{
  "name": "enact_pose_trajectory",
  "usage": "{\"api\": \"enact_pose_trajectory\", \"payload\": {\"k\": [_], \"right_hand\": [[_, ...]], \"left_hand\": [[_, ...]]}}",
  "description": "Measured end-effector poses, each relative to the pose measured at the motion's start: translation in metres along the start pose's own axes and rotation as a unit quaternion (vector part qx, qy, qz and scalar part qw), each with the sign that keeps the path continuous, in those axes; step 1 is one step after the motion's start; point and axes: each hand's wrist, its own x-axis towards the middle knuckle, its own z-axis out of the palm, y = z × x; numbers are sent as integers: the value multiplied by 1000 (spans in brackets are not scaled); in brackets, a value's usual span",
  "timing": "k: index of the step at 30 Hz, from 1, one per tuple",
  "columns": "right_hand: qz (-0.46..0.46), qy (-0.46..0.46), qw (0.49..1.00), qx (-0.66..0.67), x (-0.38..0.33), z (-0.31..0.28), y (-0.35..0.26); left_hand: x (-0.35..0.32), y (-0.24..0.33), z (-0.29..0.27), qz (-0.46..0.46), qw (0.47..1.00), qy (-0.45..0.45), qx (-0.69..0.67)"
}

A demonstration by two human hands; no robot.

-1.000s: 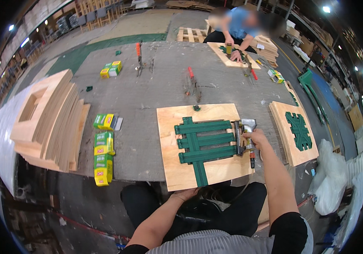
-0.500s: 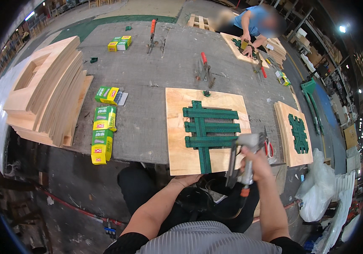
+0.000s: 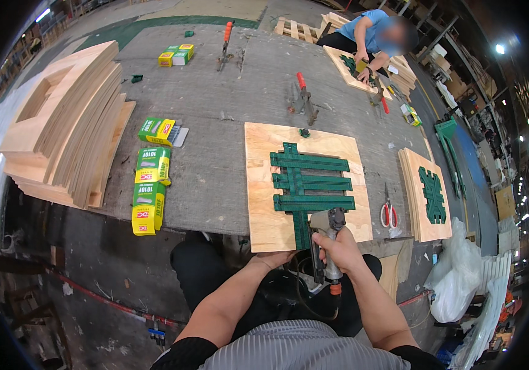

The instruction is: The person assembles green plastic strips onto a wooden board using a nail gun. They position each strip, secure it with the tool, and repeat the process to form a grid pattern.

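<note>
A square wooden panel (image 3: 264,222) with an opening lies at the table's near edge. Green webbing straps (image 3: 313,162) cross the opening, several sideways and one running lengthwise toward me. My right hand (image 3: 339,248) is wrapped round a pneumatic staple gun (image 3: 328,221), whose head is over the panel's near edge beside the lengthwise strap. An air hose hangs from its orange fitting. My left hand (image 3: 275,259) is at the panel's near edge, near the strap's end. Its fingers go under the edge and are mostly hidden.
Stacked wooden frames (image 3: 61,123) stand at left, beside green-and-yellow staple boxes (image 3: 148,200). Scissors (image 3: 389,213) lie right of the panel, before another strapped panel (image 3: 407,191). Pliers-like tools (image 3: 304,98) lie farther back. A co-worker (image 3: 369,37) handles a panel at the far right.
My right hand has brought the staple gun leftward and lower, toward the lengthwise strap's near end. My left hand stays at the panel's edge. The view has shifted slightly.
</note>
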Motion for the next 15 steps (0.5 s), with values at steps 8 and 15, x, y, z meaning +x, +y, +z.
{"api": "enact_pose_trajectory", "payload": {"k": [8, 15], "right_hand": [[8, 30, 1000, -4, -4, 15, 3], [8, 39, 999, -4, -6, 20, 5]], "left_hand": [[-2, -4, 4, 16, 999, 19, 36], [1, -2, 3, -11, 999, -1, 51]]}}
